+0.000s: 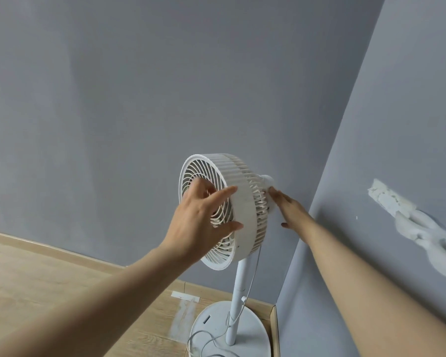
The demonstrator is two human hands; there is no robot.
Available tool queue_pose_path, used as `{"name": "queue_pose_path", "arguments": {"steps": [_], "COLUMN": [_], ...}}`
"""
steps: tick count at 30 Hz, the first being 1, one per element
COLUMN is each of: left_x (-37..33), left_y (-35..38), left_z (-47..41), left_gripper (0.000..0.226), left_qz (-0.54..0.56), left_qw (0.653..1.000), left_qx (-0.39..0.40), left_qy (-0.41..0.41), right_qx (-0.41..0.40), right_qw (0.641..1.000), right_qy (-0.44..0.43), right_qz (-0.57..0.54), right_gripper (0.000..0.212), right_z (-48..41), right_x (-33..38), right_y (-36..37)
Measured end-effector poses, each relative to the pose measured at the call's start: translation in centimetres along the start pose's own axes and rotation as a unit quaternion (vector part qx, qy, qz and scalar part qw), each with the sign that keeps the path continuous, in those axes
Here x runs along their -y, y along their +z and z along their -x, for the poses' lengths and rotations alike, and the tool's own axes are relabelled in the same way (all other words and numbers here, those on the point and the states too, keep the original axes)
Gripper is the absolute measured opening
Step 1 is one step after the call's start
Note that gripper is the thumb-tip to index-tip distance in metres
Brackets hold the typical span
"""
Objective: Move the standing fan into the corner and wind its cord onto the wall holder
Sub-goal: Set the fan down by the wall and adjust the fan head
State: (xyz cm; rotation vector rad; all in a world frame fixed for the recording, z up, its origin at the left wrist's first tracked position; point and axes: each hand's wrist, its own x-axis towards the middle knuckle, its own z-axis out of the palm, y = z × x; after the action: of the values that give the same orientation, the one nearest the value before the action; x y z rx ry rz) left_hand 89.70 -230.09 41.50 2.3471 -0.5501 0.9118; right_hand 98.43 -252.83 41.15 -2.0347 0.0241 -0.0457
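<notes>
grey walls [139, 99] meet in a corner above the wooden floor [36, 279] at 8 o'clock. standing fan [242, 202] stands in that corner, its base at 6 o'clock. left hand [201, 222], reaching from 7 o'clock, spreads straight fingers over the front grille, thumb on the rim. right hand [291, 210], from 4 o'clock, lays flat fingers on the rear housing. cord [209, 341] lies looped on the base.

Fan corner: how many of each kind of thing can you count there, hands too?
fan: 1
cord: 1
hands: 2, the left hand and the right hand
wall patch: 1
tape strip: 1
Total: 6
</notes>
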Motion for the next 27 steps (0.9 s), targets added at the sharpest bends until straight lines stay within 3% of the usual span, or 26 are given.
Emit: {"name": "queue_pose_path", "arguments": {"steps": [3,7,13,19,27], "left_x": [1.4,2.3,1.4,1.4,2.8], "left_y": [-0.3,-0.3,0.0,-0.3,-0.5], "left_z": [-1.5,-2.6,-3.7,-3.6,-0.9], "left_gripper": [0.067,0.071,0.095,0.098,0.091], "left_qz": [-0.023,-0.020,-0.115,-0.158,-0.080], "left_qw": [1.000,0.996,0.987,0.981,0.993], "left_qx": [0.003,0.066,0.015,-0.021,0.003], "left_qy": [0.020,0.059,0.111,0.114,0.092], "right_qx": [0.014,0.018,-0.027,-0.059,0.005], "right_qw": [1.000,0.996,0.991,0.987,0.995], "right_qy": [-0.003,0.019,0.015,0.052,0.093], "right_qz": [0.004,-0.083,-0.127,-0.142,-0.021], "right_gripper": [0.048,0.043,0.043,0.047,0.051], "right_z": [1.1,2.0,1.7,1.8,2.2], "right_x": [-1.1,-2.6,-4.2,-7.0,-10.6], "right_y": [0.7,2.0,2.1,0.7,2.1]}}
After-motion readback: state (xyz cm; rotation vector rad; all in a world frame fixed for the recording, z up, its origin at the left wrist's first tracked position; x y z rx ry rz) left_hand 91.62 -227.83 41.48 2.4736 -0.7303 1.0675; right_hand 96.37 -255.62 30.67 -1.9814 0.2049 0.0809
